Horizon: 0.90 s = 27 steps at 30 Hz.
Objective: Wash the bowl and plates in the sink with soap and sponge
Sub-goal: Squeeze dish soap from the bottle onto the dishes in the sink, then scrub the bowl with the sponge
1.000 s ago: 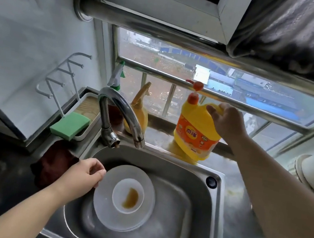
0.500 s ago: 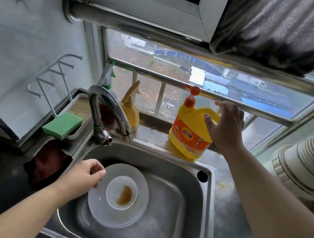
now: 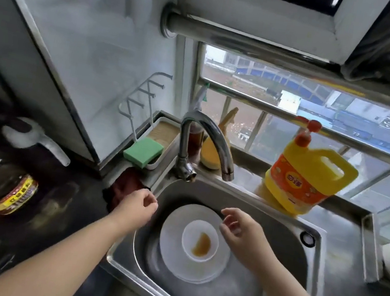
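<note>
Head view: your left hand and right hand are hovering loosely curled, holding nothing, over the sink, where the stained bowl is sitting on stacked plates; green sponge and yellow soap jug are standing behind.

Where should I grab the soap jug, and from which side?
Take the soap jug by its moulded loop handle, which faces right; come in from the right with the right hand and curl the fingers through the opening. The jug stands upright on the ledge, its pump on the left.
</note>
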Motion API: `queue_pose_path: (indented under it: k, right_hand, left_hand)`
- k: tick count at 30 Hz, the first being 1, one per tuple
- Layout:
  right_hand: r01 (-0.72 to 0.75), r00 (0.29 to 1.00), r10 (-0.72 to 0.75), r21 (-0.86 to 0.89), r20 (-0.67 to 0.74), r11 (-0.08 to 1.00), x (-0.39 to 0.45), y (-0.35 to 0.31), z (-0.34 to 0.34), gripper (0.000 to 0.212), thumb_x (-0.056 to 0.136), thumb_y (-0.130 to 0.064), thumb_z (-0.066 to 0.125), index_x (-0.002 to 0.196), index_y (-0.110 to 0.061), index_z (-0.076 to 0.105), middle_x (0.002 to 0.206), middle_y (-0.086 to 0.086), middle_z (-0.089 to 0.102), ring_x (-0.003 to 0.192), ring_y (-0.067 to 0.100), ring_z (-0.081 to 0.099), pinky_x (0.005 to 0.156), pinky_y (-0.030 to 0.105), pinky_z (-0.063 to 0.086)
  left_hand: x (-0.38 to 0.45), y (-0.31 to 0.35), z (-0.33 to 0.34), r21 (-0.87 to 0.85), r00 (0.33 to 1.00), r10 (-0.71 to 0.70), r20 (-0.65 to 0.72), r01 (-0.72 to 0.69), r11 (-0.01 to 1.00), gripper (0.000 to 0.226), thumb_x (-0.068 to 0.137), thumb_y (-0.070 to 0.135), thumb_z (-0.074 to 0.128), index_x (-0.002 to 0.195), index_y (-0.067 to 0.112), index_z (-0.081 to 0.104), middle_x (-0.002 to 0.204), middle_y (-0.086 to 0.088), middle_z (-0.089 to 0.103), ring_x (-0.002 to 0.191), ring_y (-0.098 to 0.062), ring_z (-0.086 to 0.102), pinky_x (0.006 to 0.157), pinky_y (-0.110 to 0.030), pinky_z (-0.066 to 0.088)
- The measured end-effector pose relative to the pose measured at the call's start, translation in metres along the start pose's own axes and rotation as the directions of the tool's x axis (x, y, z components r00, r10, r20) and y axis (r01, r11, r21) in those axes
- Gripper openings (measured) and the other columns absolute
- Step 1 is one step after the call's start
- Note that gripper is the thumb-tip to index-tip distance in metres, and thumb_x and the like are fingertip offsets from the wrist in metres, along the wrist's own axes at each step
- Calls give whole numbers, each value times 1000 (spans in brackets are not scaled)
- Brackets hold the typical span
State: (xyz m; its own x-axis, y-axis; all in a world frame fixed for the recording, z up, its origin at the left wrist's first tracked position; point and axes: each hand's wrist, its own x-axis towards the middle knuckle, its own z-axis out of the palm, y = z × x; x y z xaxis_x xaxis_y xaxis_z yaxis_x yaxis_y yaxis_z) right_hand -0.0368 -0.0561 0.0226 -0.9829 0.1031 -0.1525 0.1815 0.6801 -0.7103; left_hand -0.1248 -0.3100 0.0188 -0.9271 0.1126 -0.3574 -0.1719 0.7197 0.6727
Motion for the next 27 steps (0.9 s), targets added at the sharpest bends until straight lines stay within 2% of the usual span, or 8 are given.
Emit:
queue_pose_path:
  k: [2,4,8,10,13,16,21,27]
  right_hand:
    - [-4,1000,5,-12,12,1000,9,-13,15,29,90,-25,64,118,-26,57,92,-14,60,82,0,58,72,10,46]
    - [-12,1000,12,-21,12,1000,21,-26,31,27,90,-26,63,117,-26,58,91,-15,59,80,-2,57,72,9,45]
    - [-23,1000,24,-26,15,999,38,-52,59,25,91,-25,62,116,-25,59,91,-14,59,80,-1,56,79,17,47]
    - [-23,1000,23,-37,10,999,41,-60,70,24,91,-26,61,115,-26,59,91,-15,59,80,-1,56,77,15,46]
    - [-47,999,48,-53,8,997,41,-64,82,24,92,-27,60,115,-28,59,90,-17,59,81,-2,56,78,15,47]
    - [-91,996,93,-68,17,994,37,-64,88,24,93,-29,59,116,-31,58,91,-18,58,82,-1,57,78,17,48]
    - [-128,992,129,-75,13,989,35,-63,94,24,93,-31,58,116,-32,58,90,-18,60,83,1,58,81,23,50]
    - [-107,994,108,-65,9,992,42,-67,96,23,92,-31,58,115,-31,59,86,-18,59,80,0,56,80,23,48]
  left_hand:
    - [18,-7,-13,31,997,19,-81,-16,999,3,89,20,58,90,18,59,84,3,62,86,-19,60,75,-26,45]
    - [39,-15,-29,-2,984,-18,-180,18,1000,16,90,19,59,104,12,58,89,3,58,94,-21,56,81,-26,41]
    - [92,-32,-57,-155,940,-197,-279,159,975,38,87,26,62,117,6,49,110,-14,61,101,-32,60,85,-34,46]
    - [114,-38,-66,-249,923,-301,-241,241,938,37,84,29,61,109,6,48,104,-17,62,88,-34,63,74,-34,49]
    - [134,-38,-68,-483,910,-400,-106,304,821,24,88,24,59,96,3,50,75,-12,57,59,-25,53,62,-34,47]
    - [147,-38,-65,-633,900,-434,34,355,688,24,91,24,60,103,7,47,76,-8,53,66,-20,52,67,-36,50]
    - [165,-47,-55,-606,915,-402,37,340,719,34,87,17,66,111,-5,60,88,-16,62,60,-17,55,48,-26,43]
    - [172,-40,-52,-556,912,-411,-9,337,760,38,84,32,70,101,1,57,84,-12,62,72,-25,61,59,-29,50]
